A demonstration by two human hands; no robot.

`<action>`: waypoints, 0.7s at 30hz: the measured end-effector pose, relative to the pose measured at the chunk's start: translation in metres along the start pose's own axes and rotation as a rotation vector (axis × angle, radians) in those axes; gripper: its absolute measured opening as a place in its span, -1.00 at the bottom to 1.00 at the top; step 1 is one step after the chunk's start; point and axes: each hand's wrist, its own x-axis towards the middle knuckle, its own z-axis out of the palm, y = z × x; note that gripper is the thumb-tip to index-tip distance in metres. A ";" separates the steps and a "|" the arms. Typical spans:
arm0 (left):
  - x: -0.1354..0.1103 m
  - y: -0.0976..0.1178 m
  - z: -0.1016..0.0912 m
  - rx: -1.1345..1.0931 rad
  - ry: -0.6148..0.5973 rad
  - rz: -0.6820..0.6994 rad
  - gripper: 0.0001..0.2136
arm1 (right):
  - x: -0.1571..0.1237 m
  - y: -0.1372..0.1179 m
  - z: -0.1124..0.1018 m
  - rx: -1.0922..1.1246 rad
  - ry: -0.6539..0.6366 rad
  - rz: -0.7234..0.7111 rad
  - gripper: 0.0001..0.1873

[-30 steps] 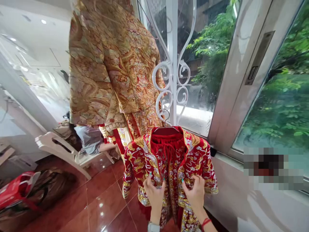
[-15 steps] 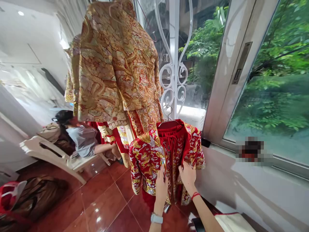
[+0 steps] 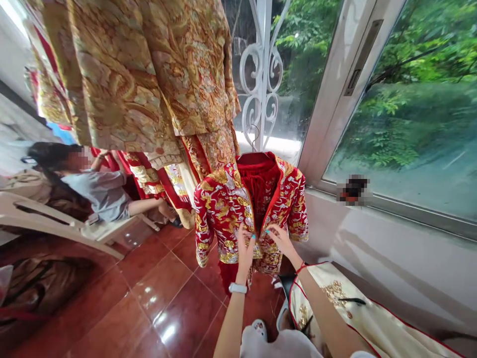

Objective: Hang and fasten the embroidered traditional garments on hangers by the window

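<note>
Two bare hands work at the front of a red jacket in the head view, the only view. The jacket, with its gold and silver embroidery, hangs upright from a hanger before the white scrolled metalwork, beside the window. A red inner garment shows between its front edges, which part in a V at the neck and come near each other between the hands.

The left hand, above a pale wristband, is at the front panel on the left of the picture; its thumb and fingers stand apart. The right hand, with a red cord at the wrist, bends its fingers at the edge of the other panel. Whether these fingertips pinch the cloth, I cannot tell.

To do this step well, I judge that both hands should stay at equal height, so that the edges lie level. It is better to take the fabric by its border, lightly, because metallic thread may catch on nails. A strong pull downward could make the hanger swing.

Large gold garments hang near, to the left; beyond them another person sits on a chair. A cream embroidered cloth lies at the lower right.
</note>
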 end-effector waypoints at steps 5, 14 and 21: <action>-0.022 -0.069 -0.048 -0.279 0.383 -0.592 -0.46 | -0.038 0.094 -0.014 0.355 0.160 0.606 -0.67; 0.002 -0.125 -0.019 -0.550 0.363 -0.743 -0.73 | 0.012 0.153 0.004 0.537 0.119 0.756 -0.73; -0.031 -0.144 -0.006 -0.652 0.259 -0.770 -0.87 | -0.028 0.171 0.019 0.729 0.013 0.716 -0.67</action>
